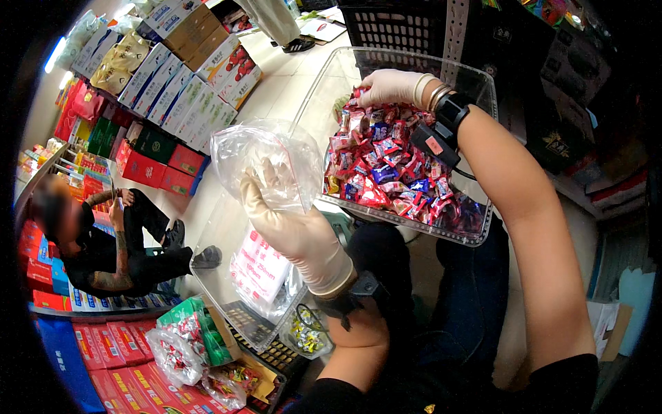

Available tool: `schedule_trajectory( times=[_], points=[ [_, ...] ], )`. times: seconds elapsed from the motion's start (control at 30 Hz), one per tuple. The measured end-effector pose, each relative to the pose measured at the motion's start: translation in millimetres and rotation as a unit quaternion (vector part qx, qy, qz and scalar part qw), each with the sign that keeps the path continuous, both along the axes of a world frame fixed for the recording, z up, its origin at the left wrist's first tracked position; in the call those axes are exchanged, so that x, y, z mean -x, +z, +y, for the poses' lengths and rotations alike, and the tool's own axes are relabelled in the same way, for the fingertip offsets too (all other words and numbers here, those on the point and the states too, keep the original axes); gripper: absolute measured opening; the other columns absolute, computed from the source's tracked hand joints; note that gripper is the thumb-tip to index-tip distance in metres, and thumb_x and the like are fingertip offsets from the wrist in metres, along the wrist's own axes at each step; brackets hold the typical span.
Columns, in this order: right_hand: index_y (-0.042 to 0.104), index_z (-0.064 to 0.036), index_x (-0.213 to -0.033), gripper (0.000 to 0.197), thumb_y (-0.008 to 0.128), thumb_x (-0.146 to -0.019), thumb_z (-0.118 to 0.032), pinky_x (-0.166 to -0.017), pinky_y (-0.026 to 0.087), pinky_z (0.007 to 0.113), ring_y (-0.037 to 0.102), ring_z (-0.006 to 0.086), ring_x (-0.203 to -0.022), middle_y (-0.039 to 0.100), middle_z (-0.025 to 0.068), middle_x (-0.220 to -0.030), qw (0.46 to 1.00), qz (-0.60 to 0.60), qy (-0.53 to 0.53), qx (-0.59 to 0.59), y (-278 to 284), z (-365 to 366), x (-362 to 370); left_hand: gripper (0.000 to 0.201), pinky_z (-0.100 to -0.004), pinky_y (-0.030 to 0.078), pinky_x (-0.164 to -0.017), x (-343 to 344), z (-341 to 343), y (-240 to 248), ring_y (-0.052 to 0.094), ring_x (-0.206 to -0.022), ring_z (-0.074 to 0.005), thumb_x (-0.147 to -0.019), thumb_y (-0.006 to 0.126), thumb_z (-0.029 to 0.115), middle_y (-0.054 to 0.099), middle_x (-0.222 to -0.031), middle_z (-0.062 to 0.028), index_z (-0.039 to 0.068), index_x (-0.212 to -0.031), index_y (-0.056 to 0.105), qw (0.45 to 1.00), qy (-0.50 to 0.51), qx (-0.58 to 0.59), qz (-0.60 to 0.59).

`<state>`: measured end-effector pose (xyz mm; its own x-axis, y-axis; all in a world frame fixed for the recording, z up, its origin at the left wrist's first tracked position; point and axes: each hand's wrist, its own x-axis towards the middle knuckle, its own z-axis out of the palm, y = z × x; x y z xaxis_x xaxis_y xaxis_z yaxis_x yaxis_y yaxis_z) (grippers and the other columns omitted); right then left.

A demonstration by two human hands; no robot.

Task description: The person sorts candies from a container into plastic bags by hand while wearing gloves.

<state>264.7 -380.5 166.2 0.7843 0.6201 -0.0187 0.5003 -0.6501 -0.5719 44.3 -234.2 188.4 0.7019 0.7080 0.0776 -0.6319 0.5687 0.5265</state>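
My left hand (296,234), in a pale glove, holds a clear plastic zip bag (231,155). Its fingers show through the film, and I see nothing inside the bag but them. To its right stands a clear plastic bin (483,90) heaped with wrapped candies (386,172), mostly red and pink with some blue. My right hand (396,88), gloved too, reaches over the far side of the heap. Its fingers curl down onto the candies there, with a red wrapper at the fingertips. Partly hidden, the fingertips do not show how many they grip.
Below my left hand, a clear tray (214,290) holds a pack of plastic bags (258,265). A small tub of yellow-wrapped sweets (310,331) stands beside it. A seated person (103,241) is at the left, near stacked cartons (172,90). A black crate (400,31) stands behind the bin.
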Motion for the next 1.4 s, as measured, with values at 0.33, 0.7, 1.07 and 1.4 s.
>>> schedule_trajectory(
  times=[0.33,0.7,1.07,1.4],
  points=[
    [0.054,-0.0030,-0.094,0.013,0.059,-0.091,-0.014,-0.081,0.058,0.039,0.062,0.0203,-0.082,0.059,0.0077,-0.089,0.759,0.459,-0.050,-0.460,24,7,5,0.059,-0.0396,0.042,-0.098,-10,-2,-21,0.044,-0.118,-0.0225,-0.097,0.046,0.017,0.038,-0.135,-0.0131,0.005,-0.146,0.015,0.933,0.170,-0.300,0.100],
    [0.041,-0.0017,-0.130,0.046,0.056,-0.093,-0.022,-0.074,0.057,0.025,0.062,0.0224,-0.101,0.058,0.0143,-0.115,0.664,0.404,0.370,-0.509,97,12,73,0.064,-0.0385,0.041,-0.099,-6,-19,8,0.044,-0.123,-0.0223,-0.098,0.041,0.015,0.035,-0.141,-0.0112,0.015,-0.149,0.002,0.991,-0.043,-0.123,-0.013],
    [0.061,-0.0013,-0.112,0.033,0.063,-0.080,-0.007,-0.087,0.046,0.026,0.059,0.0146,-0.094,0.066,0.0097,-0.099,0.943,0.072,0.293,-0.141,66,39,81,0.049,-0.0497,0.043,-0.098,-13,-24,4,0.047,-0.119,-0.0323,-0.102,0.026,0.037,0.044,-0.132,-0.0161,0.002,-0.134,0.034,0.966,-0.252,0.041,-0.033],
    [0.047,0.0019,-0.131,0.053,0.064,-0.084,-0.015,-0.101,0.038,0.027,0.049,0.0190,-0.120,0.054,0.0119,-0.128,0.898,0.260,0.265,-0.237,76,33,94,0.052,-0.0695,0.031,-0.099,-17,-21,-8,0.035,-0.127,-0.0454,-0.101,0.026,0.037,0.036,-0.137,-0.0261,-0.001,-0.136,0.031,0.956,-0.274,0.084,-0.065]
  ],
)
